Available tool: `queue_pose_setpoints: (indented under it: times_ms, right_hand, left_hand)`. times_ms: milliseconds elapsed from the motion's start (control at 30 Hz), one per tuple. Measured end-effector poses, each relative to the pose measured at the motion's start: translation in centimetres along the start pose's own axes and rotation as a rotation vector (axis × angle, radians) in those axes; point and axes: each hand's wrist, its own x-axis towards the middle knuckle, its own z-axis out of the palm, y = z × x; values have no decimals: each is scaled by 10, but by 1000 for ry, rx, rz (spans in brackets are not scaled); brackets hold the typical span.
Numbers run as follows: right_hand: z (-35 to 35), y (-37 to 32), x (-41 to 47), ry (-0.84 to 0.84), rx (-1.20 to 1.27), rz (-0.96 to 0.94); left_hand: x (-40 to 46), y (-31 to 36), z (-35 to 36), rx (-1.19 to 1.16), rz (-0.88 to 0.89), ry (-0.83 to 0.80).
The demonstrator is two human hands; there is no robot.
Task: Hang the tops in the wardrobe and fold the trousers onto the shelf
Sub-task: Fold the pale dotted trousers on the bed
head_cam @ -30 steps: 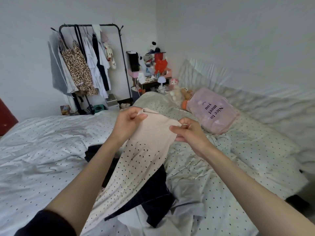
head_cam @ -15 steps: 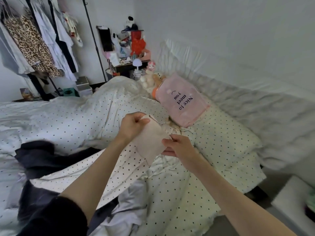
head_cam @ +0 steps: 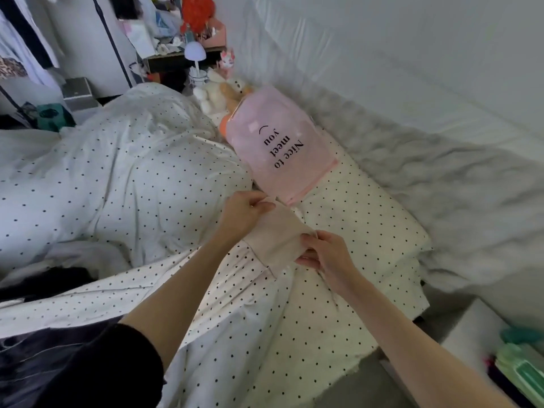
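While both hands work at its plain end, the pale pink polka-dot garment [head_cam: 164,293] lies stretched across the bed [head_cam: 88,178], its long axis running from the lower left edge of the bed up toward the pillow end on the right. Whether it is a top or trousers cannot be told. Its body is thin, soft cloth with small black dots, lightly creased; the end pointing up and right is a smooth, undotted pink band.

At the far left, dark navy clothing [head_cam: 44,366] lies bunched at the near edge of the bed, partly under the dotted garment. Further back, a black clothes rail [head_cam: 113,42] holds hanging white and dark tops. The bed's duvet is white with sparse black dots, puffed and wrinkled.

Toward the middle, the left hand [head_cam: 243,213] pinches the upper corner of the plain band, fingers curled tight on the cloth. Just right of it, the right hand [head_cam: 326,256] grips the band's lower corner between thumb and curled fingers, so the band is pulled taut between the two hands, raised just above the bedding.

Beyond the hands, a glossy pink plastic bag [head_cam: 282,145] printed "Nice to meet you" rests near the pillow end, beside a plush toy [head_cam: 217,94]. Along the right edge runs a rumpled white blanket [head_cam: 441,178].
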Motion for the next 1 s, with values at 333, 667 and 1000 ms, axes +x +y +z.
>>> queue_pose_setpoints:
  times_ms: [333, 667, 1000]
  right_hand:
    - [-182, -12, 130, 185, 12, 48]
    - [-317, 19, 295, 212, -83, 115]
    - [-327, 78, 357, 365, -645, 172]
  left_hand:
    - [104, 40, 193, -30, -17, -80]
    - [213, 31, 364, 81, -158, -85]
    - [179, -73, 381, 239, -362, -144]
